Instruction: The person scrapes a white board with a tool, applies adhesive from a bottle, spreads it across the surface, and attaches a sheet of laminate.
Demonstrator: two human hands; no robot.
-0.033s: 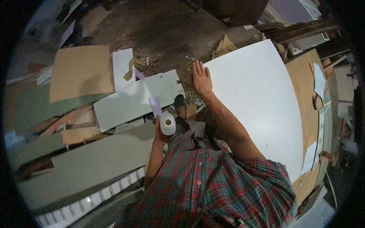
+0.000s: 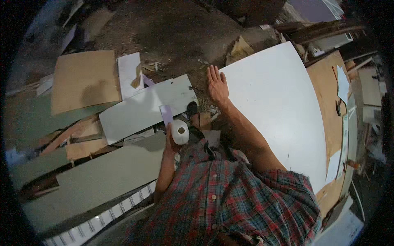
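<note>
My left hand (image 2: 169,141) is shut around a white roll of edge banding (image 2: 179,132), held close to my chest; a short pale strip (image 2: 166,114) stands up from the roll. My right hand (image 2: 216,84) lies flat, fingers apart, on the near left edge of a large white board (image 2: 279,102). That board rests on a brown worktop (image 2: 328,94). My plaid shirt fills the lower middle of the view.
On the dirt floor to the left lie a brown cardboard sheet (image 2: 84,80), a pale rectangular panel (image 2: 143,106), a long grey panel (image 2: 102,176) and wood offcuts. My dark shoe (image 2: 192,108) shows between panel and board. Paper scraps lie along the worktop's right edge.
</note>
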